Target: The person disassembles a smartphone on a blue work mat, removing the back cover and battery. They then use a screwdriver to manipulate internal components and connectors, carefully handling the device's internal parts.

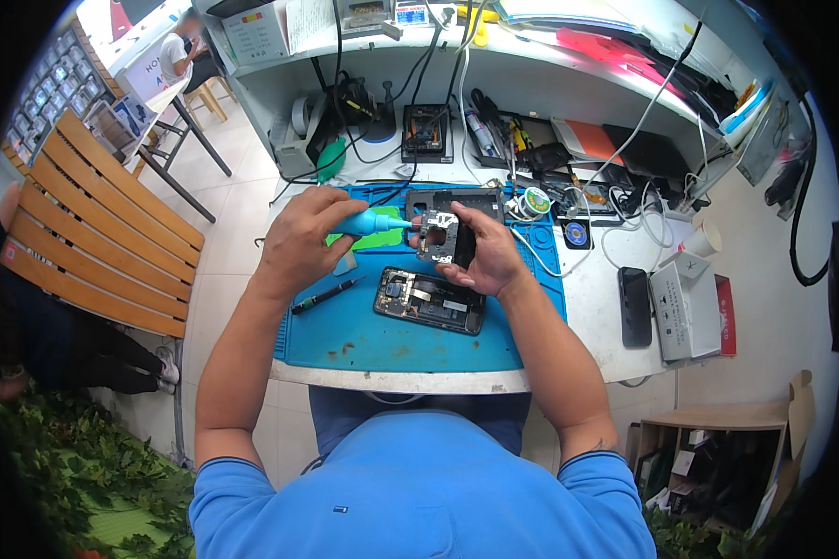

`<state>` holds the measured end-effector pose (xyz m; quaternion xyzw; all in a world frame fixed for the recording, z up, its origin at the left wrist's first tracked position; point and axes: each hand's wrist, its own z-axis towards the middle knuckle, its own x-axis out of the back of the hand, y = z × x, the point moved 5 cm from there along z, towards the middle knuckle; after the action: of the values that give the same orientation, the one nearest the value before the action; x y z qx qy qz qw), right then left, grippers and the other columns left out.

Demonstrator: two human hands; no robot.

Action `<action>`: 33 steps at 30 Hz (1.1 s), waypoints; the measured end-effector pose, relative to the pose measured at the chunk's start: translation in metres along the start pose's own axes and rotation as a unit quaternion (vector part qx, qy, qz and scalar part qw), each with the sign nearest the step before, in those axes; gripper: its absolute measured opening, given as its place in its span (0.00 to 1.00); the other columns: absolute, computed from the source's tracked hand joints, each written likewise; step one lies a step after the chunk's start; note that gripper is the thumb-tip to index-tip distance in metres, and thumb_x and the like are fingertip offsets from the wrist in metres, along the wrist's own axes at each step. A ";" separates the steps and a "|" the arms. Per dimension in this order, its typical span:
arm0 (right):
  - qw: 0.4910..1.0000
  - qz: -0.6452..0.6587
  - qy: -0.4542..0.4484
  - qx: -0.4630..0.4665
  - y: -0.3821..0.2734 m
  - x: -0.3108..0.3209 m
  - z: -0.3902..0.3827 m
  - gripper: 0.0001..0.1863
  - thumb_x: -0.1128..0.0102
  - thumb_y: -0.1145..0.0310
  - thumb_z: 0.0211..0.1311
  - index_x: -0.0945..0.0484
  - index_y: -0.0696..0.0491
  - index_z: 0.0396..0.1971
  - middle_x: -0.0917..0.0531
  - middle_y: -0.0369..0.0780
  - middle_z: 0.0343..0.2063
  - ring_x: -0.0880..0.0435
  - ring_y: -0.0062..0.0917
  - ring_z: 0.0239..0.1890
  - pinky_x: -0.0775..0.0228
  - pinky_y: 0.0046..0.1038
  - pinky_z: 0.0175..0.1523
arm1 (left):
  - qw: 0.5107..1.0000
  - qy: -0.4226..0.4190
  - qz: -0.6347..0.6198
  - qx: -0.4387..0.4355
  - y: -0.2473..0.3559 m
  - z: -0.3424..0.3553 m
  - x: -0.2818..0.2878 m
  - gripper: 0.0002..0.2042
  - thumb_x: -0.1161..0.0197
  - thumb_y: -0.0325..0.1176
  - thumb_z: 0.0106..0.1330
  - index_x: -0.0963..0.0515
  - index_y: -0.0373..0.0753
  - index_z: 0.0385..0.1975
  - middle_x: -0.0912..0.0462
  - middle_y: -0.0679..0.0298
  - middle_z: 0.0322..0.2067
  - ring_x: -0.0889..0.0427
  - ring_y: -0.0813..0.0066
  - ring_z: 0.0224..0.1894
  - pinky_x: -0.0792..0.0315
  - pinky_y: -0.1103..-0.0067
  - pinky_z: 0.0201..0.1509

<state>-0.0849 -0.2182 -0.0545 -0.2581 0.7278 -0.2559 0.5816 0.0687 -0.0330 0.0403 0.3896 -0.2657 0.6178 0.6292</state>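
My left hand [300, 240] is closed around a light blue air blower [368, 222] with a thin nozzle. The nozzle tip reaches up to a dark phone inner cover [441, 240] with a pale, holed plate, which my right hand [492, 252] grips along its edge. Whether tip and cover touch, I cannot tell. Below them an opened phone [429, 300] lies on the blue repair mat [391, 347], its inner parts bare. To its left rests a dark pen-like screwdriver [329, 294]. A black tray-like piece [471, 200] lies behind my right hand.
A solder wire spool [534, 203] and tangled white cables stand at the right. Another phone [635, 307] lies beside a white box [688, 303]. Tools crowd the space under the shelf [494, 51]. A wooden chair [112, 224] stands at the left; a person [185, 58] sits far off.
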 end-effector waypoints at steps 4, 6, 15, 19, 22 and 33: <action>1.000 -0.014 -0.005 0.008 0.000 0.000 0.000 0.35 0.66 0.46 0.85 0.20 0.60 0.64 0.11 0.46 0.43 0.20 0.23 0.22 0.35 0.17 0.17 | 1.000 -0.005 0.009 0.003 0.001 0.000 0.001 0.23 0.21 0.23 0.53 0.12 0.44 0.52 0.13 0.57 0.49 0.14 0.56 0.53 0.17 0.66 0.57; 1.000 -0.010 -0.006 0.005 0.001 0.000 0.000 0.35 0.66 0.46 0.85 0.21 0.60 0.64 0.11 0.47 0.43 0.20 0.23 0.22 0.35 0.17 0.17 | 1.000 -0.008 0.010 0.002 0.000 0.000 0.001 0.23 0.21 0.23 0.53 0.12 0.44 0.52 0.13 0.57 0.50 0.14 0.56 0.54 0.18 0.66 0.57; 1.000 -0.006 -0.020 0.002 0.003 0.004 0.003 0.35 0.67 0.46 0.85 0.22 0.60 0.65 0.11 0.49 0.44 0.20 0.23 0.22 0.36 0.17 0.16 | 0.998 -0.017 0.056 -0.015 0.002 0.002 0.005 0.25 0.20 0.24 0.52 0.13 0.47 0.53 0.14 0.60 0.52 0.17 0.58 0.58 0.24 0.64 0.65; 1.000 -0.012 -0.014 -0.001 0.003 0.002 0.002 0.35 0.67 0.46 0.86 0.23 0.61 0.65 0.11 0.49 0.44 0.20 0.23 0.22 0.36 0.18 0.15 | 0.996 -0.008 0.069 -0.050 0.006 0.008 0.010 0.23 0.21 0.24 0.53 0.13 0.47 0.52 0.14 0.62 0.49 0.16 0.60 0.55 0.27 0.64 0.64; 1.000 -0.012 -0.011 0.002 0.003 0.003 0.003 0.35 0.67 0.46 0.86 0.23 0.61 0.64 0.11 0.50 0.44 0.21 0.22 0.21 0.37 0.18 0.15 | 0.996 -0.023 0.075 -0.049 0.004 0.009 0.011 0.23 0.20 0.25 0.54 0.13 0.48 0.52 0.13 0.63 0.49 0.16 0.61 0.56 0.29 0.64 0.65; 1.000 -0.008 -0.004 0.002 0.004 0.003 0.003 0.34 0.67 0.47 0.86 0.21 0.62 0.62 0.11 0.50 0.43 0.21 0.23 0.20 0.37 0.19 0.15 | 0.996 -0.045 0.075 -0.036 0.001 0.012 0.009 0.23 0.19 0.28 0.55 0.12 0.50 0.53 0.12 0.61 0.49 0.15 0.62 0.56 0.30 0.64 0.67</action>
<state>-0.0827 -0.2176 -0.0596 -0.2631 0.7229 -0.2611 0.5831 0.0707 -0.0375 0.0540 0.3733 -0.3441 0.6354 0.5818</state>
